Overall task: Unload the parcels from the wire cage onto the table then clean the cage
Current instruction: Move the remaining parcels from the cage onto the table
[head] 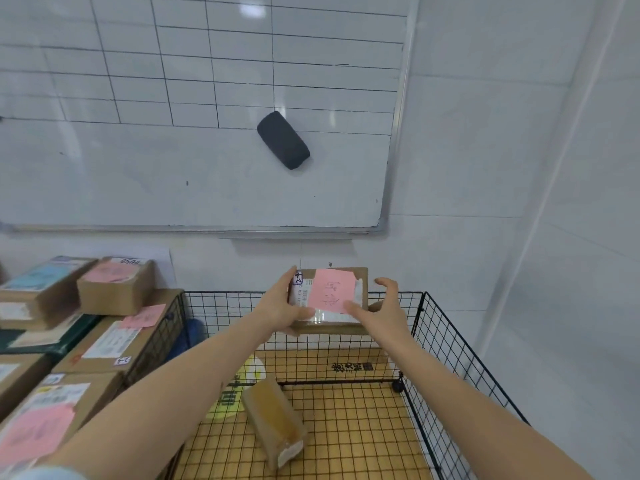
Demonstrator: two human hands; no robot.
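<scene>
L hand (277,306) gripped the pink-noted parcel (332,292) by its left end, over the wire cage (450,341) far rim. R hand (384,306) spread open beside its right end. Long axis ran left-right; stacked parcels (114,289) lay left, L hand nearer.

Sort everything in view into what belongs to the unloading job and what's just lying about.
Job: pink-labelled parcel held by the left hand; brown parcel on the cage floor; wire cage; stacked parcels at left.
Lying about: whiteboard; black eraser on it.
</scene>
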